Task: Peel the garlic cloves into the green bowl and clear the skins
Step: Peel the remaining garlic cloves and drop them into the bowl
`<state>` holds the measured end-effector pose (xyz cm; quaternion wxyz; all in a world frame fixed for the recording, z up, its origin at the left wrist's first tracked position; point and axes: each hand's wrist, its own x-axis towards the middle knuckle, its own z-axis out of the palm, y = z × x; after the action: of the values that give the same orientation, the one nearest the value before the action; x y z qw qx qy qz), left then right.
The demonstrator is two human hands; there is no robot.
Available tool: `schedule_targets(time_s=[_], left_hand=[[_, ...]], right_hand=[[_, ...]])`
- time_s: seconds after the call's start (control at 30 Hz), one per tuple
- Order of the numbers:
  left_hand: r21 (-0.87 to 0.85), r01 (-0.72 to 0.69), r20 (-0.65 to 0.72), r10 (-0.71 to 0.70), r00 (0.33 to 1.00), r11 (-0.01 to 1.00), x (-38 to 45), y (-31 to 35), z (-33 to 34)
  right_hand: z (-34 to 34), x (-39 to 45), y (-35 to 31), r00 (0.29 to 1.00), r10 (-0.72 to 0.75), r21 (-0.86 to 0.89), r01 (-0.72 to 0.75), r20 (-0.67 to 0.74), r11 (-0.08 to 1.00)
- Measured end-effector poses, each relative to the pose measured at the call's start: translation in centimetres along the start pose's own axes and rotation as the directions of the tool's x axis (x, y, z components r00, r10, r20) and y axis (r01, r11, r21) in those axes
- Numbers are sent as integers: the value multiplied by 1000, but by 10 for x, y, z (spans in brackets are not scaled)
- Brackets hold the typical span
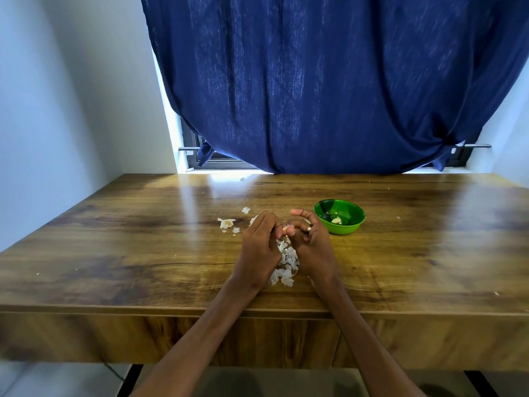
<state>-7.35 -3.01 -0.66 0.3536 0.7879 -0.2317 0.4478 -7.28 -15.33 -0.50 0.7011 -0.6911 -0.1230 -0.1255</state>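
Observation:
My left hand (261, 244) and my right hand (307, 239) meet over the middle of the wooden table, fingers curled together round a small garlic clove (284, 230) that shows only as a pale sliver between them. Under and just behind the hands lies a heap of white garlic skins (286, 266). More loose skins (227, 223) are scattered to the left of my left hand. The green bowl (343, 228) stands just right of my right hand, with a peeled clove (336, 220) or two inside.
The wooden table (143, 247) has its front edge close to me and its far edge at the window. A dark blue curtain (329, 81) hangs behind it. Tiny skin flecks (37, 273) dot the tabletop. A white wall stands on the left.

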Motion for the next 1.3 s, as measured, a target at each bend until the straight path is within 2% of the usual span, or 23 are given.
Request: schedule_targets(time_s=[0.3,0.57,0.7,0.87,1.0,1.13,1.23,1.3], left_hand=[[-13,103,-34,-104,994,995,-2,4,0],[21,92,-46,-91,995,996,-2,-2,0],[6,100,-45,-100,994,995,-2,-1,-2],[-80,228,-115,-236,965,970,-3,-11,-3],[-138,257,-119,-274,954,956,6,-5,-4],[-215,296,-21,-307,951,931,36,1,6],[-186,307,165,-278,946,933,68,0,30],[-134,306,316,-252,915,943,87,-2,51]], right_hand=[[1,0,2,998,-58,7,58,-2,998],[1,-1,0,998,-54,31,55,-15,998],[0,-1,1,991,-82,-56,77,-102,995],[0,-2,3,988,-87,-133,70,-129,989],[-1,-3,0,976,-131,-199,96,-175,975],[-2,1,8,975,-143,-312,84,-172,946],[0,1,9,971,-132,-301,67,-201,951],[-1,1,7,949,-123,-282,38,-290,959]])
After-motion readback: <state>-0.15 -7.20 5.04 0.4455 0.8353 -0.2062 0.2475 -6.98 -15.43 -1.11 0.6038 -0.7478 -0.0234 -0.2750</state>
